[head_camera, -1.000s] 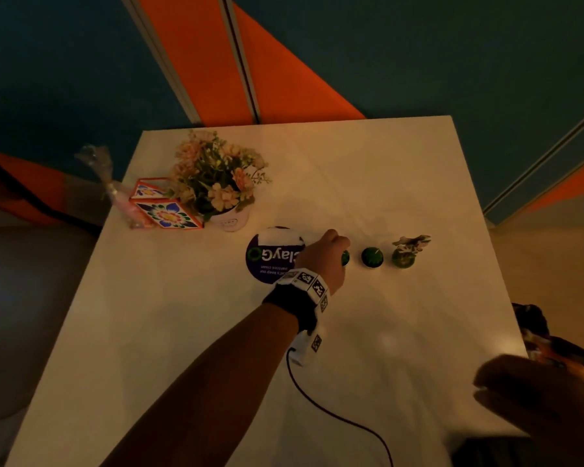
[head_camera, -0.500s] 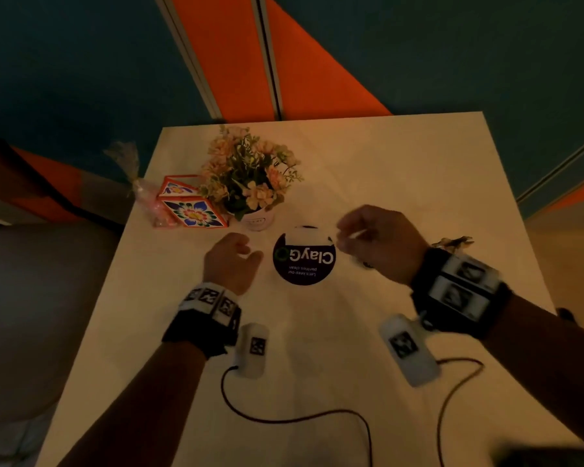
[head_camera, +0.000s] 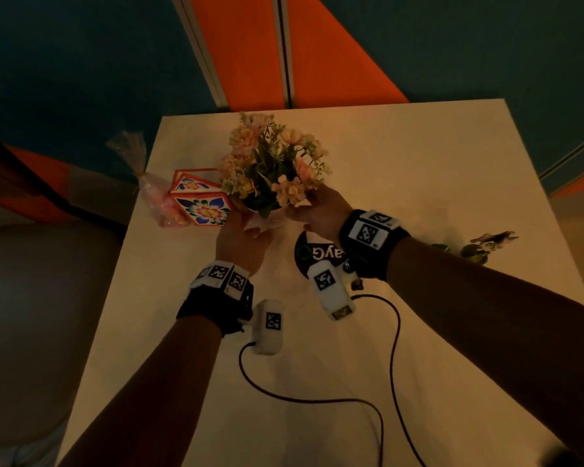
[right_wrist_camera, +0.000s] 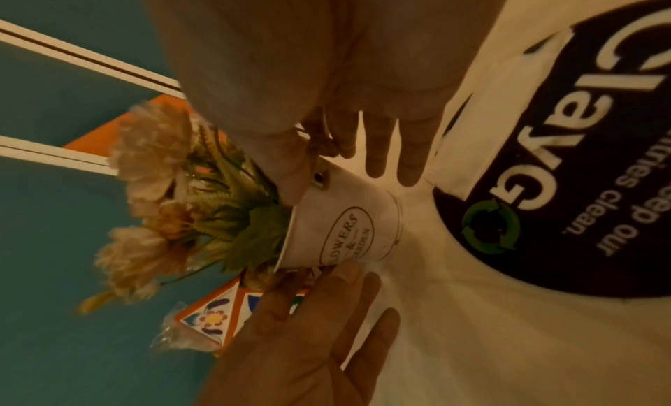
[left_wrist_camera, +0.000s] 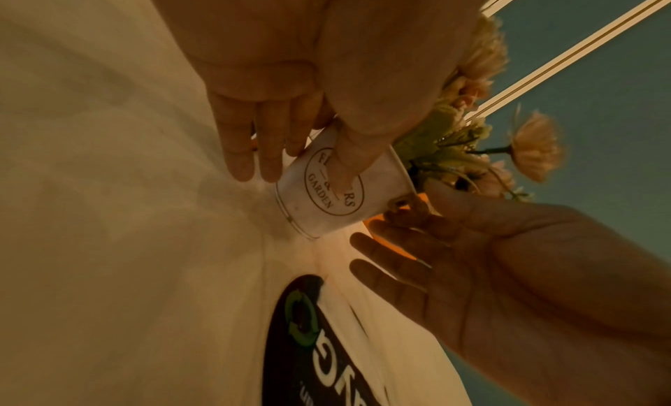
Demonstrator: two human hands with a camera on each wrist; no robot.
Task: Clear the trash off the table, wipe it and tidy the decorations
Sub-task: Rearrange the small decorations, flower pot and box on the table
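A white flower pot marked "Flowers & Garden", full of pink flowers, stands at the table's back left. My left hand holds it from the left. In the left wrist view its thumb lies across the label of the pot and its fingers sit on the far side. My right hand reaches in from the right. In the right wrist view its thumb touches the rim of the pot while its fingers stay straight beyond it.
A patterned box and a pink wrapped packet sit just left of the pot. A black round "ClayG" sticker lies on the white table. Small plant ornaments stand at the right. Sensor cables trail across the front.
A second ago my left hand was at the small green ornaments. Half a second ago both hands hovered by the round sticker. Both have now closed in on the flower pot.
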